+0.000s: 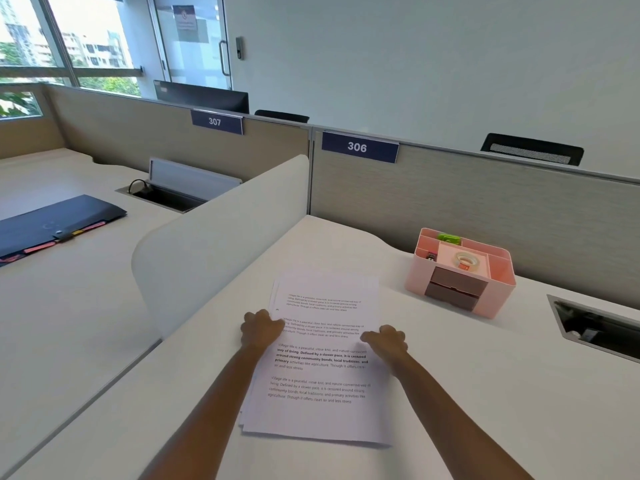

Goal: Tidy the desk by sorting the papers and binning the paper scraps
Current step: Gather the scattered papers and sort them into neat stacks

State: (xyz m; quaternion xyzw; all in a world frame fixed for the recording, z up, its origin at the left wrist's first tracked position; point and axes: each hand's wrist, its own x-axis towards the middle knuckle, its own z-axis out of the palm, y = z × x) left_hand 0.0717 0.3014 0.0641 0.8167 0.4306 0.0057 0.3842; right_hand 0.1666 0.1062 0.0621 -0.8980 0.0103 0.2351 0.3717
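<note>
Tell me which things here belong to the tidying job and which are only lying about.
Job in hand:
- paper stack, gripped at its sides by the left hand and right hand
- desk

Lying about:
- pink organiser holding a tape roll
- dark folder on the next desk

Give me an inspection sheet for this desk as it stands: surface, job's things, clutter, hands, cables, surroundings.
Surface: smooth white desk, open cable hatch at its right.
Job's things: stack of white printed paper sheets lying flat, edges slightly uneven; scraps and bin, nothing seen.
Clutter: pink plastic desk organiser holding a clear tape roll.
Hands: left hand grips the stack's left edge; right hand grips its right edge.
Cables: black cable loop in the neighbouring desk's hatch.
Surroundings: white curved divider; dark blue folder on the neighbouring desk; grey partition panel behind.
</note>
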